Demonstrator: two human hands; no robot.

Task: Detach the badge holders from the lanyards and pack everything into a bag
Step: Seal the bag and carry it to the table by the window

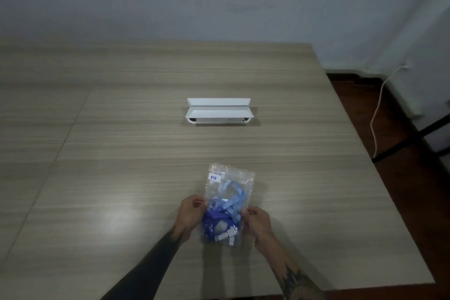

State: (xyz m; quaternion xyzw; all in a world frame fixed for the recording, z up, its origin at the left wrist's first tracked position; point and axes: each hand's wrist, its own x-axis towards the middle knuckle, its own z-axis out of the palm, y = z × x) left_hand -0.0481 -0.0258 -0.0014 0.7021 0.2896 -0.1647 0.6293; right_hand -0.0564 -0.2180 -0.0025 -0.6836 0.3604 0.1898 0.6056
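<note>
bag held at both sides

i have the clear bag (229, 198) low in the centre of the frame, lying on the pale wood surface (121, 153). my left hand (191, 212) pinches its left edge, fingers (198, 202) closed on the plastic; my right hand (258, 223) grips the right edge the same way. inside the bag lie the lanyards (227, 207), light blue above and dark blue below, with small white clips near the bottom. a label with blue writing sits at the bag's upper left corner. a white tray (219, 111) stands well apart, further up the frame.
</note>
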